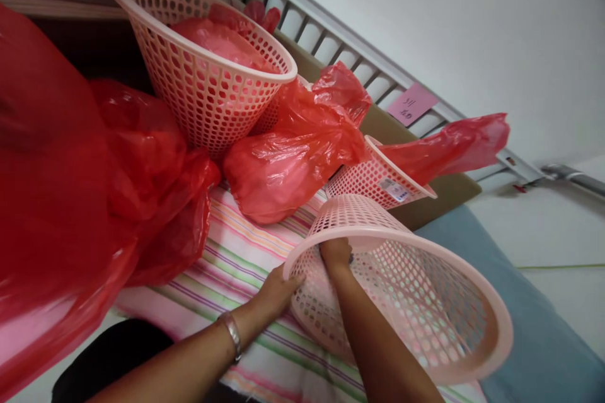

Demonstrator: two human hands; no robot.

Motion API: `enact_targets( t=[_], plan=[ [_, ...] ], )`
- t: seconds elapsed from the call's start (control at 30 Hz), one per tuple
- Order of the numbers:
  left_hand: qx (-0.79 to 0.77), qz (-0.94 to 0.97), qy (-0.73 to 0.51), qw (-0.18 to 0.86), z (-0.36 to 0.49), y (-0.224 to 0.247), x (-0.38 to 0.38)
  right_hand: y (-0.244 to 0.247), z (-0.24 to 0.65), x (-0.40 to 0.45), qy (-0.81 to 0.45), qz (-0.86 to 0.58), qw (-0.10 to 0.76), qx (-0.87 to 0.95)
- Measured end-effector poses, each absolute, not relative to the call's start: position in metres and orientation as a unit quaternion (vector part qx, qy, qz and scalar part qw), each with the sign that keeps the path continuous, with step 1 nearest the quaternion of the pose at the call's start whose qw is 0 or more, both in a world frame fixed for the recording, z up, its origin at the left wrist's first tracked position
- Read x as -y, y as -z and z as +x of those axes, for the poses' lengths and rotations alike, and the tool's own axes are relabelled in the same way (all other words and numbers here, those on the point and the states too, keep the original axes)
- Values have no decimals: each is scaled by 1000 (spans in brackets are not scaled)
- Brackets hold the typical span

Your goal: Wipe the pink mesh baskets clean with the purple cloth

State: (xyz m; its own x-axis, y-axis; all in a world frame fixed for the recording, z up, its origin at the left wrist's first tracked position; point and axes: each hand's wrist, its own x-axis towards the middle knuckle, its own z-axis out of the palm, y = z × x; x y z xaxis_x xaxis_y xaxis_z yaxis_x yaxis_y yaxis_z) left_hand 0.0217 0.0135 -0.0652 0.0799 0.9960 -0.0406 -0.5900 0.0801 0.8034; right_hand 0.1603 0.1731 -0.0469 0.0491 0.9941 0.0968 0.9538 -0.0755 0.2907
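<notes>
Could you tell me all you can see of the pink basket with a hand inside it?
The pale pink basket looks like plastic, with a smooth rim and walls pierced by rows of holes. It lies tipped over the striped cloth, its wide mouth toward the camera, its narrower end pointing away. The person's left-hand grip holds the rim; the right-hand grip is inside, its contact unclear. Whether it touches the labelled basket behind can't be told.

Soft, rather dim indoor light; pale glints streak the crumpled red bag (pixel 288 166); deep shadow left of the upper basket (pixel 198 97); shade inside the held basket (pixel 392 237); near-left bag (pixel 47 201) blurred; wide-angle stretch toward the edges.
</notes>
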Motion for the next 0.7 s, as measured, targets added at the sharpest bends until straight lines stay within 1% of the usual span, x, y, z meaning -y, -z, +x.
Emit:
enact_targets(
  t=[0.17,0.33,0.43,0.6,0.7],
  plan=[
    [-324,321,-617,641,9,55,-23,50,168,-178,-132,701,82,-696],
    [-379,305,-612,624,2,57,-31,43,162,-154,-136,677,79,-719],
    [-380,296,-613,626,5,63,-30,39,154,-124,-129,658,64,-739],
    [-375,255,-625,635,7,65,-27,36,144,-53,-50,603,1,-796],
    [-375,231,-629,641,6,63,-25,36,144,-11,-23,552,-11,-833]
  ],
)
